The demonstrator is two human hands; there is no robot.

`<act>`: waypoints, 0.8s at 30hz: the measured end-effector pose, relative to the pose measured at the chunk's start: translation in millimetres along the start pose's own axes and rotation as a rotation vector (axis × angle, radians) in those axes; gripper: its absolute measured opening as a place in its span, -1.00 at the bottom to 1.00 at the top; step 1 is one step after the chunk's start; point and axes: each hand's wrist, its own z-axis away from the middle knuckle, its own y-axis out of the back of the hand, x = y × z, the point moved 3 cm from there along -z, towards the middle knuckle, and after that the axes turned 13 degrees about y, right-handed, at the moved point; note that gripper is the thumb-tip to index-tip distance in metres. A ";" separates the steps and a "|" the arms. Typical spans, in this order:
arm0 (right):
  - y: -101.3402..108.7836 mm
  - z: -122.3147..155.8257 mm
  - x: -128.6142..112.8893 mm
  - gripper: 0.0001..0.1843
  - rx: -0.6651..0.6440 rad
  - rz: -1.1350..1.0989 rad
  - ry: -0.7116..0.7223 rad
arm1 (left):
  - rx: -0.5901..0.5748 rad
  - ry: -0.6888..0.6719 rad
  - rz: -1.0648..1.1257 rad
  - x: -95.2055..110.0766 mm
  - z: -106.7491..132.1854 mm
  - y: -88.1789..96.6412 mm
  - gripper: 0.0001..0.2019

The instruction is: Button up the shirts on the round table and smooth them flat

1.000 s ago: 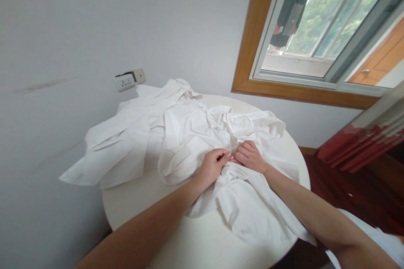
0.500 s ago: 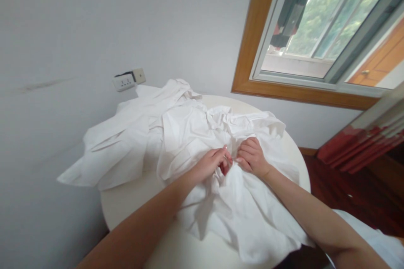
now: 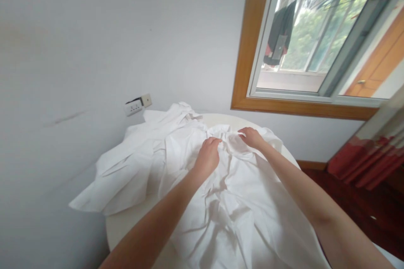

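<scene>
Pale paint covers the one wall [image 3: 78, 38] filling the upper left of the frame; white cloth [image 3: 252, 201] spreads from the left of the frame through the centre to the bottom edge, its folds lying under and between the fingers of two bare hands; how many pieces make up the heap cannot be told; one window [image 3: 303, 38] with a single wooden surround [image 3: 251, 42] stands at the upper right; one round white table [image 3: 123, 222] lies beneath the cloth, its rim bare at the lower left and in a strip behind the heap; one red and pale curtain [image 3: 356, 164] hangs at the right edge; one orange door [image 3: 378, 59], then one dark garment [image 3: 279, 29], shows beyond the window; the left hand [image 3: 208, 153], just below centre, has its fingers bent close together over the cloth; the right hand [image 3: 251, 136], right of centre and slightly higher, has thumb and forefinger narrowly parted at the cloth; whether either pinches fabric I cannot tell; one white socket [image 3: 133, 108] and one smaller beige plate [image 3: 147, 100] sit left of centre, above the heap.
</scene>
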 end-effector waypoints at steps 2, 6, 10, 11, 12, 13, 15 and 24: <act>-13.3 -21.7 5.5 -0.61 -0.082 0.007 -0.077 | -0.019 0.079 -0.253 -5.3 -28.9 -6.3 -0.64; -33.2 -51.4 11.1 -0.59 -0.173 0.008 -0.162 | -0.105 0.157 -0.574 -29.2 -75.4 -18.4 -0.69; -44.6 -62.2 15.8 -0.53 -0.251 -0.013 -0.201 | -0.169 0.131 -0.592 -56.5 -91.1 -27.2 -0.71; -45.8 -63.2 16.9 -0.50 -0.271 -0.022 -0.209 | -0.186 0.135 -0.589 -61.7 -91.6 -29.1 -0.71; -46.0 -63.9 18.1 -0.47 -0.293 -0.034 -0.214 | -0.201 0.144 -0.582 -65.7 -91.7 -30.8 -0.70; -45.2 -64.5 19.1 -0.46 -0.316 -0.050 -0.216 | -0.216 0.157 -0.570 -68.3 -91.8 -32.1 -0.69; -39.9 -64.6 21.5 -0.47 -0.359 -0.095 -0.202 | -0.245 0.193 -0.535 -69.8 -93.0 -33.0 -0.70; 64.4 -19.8 25.0 -0.59 -0.085 -0.536 0.091 | -0.217 0.303 0.411 -28.8 -102.4 27.5 -0.57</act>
